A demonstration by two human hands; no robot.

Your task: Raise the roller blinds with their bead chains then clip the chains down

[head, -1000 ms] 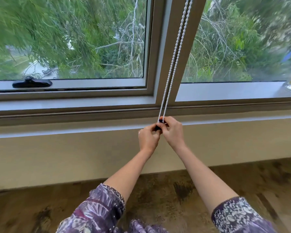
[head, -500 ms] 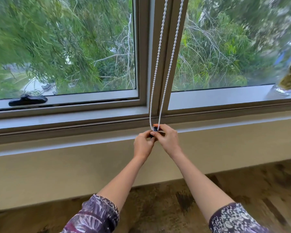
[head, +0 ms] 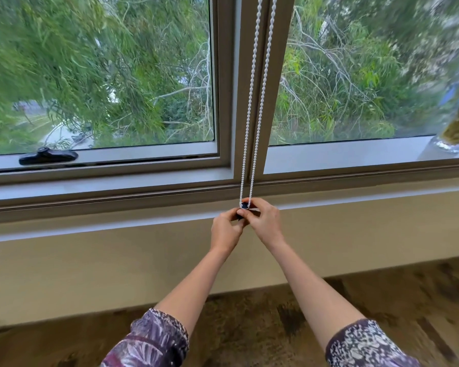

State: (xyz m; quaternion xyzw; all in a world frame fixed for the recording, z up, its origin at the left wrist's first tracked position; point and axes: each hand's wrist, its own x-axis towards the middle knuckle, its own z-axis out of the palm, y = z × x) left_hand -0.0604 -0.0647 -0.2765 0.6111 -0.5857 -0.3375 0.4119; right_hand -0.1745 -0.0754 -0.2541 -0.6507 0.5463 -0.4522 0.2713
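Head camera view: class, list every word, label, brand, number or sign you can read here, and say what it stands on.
None can be read.
The dark clip at the bead chain loop, the black window latch and the blurred jar on the sill show no legible text.

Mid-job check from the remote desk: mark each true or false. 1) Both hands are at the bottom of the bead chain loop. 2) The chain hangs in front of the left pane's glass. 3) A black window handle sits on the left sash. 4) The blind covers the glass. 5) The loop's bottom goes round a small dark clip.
1) True: the left hand and the right hand meet at the bottom of the bead chain.
2) False: it hangs in front of the centre mullion between the panes.
3) True: the black window handle lies low on the left sash.
4) False: no blind shows; trees are visible through both panes.
5) True: the small dark clip sits in the loop between the fingertips.
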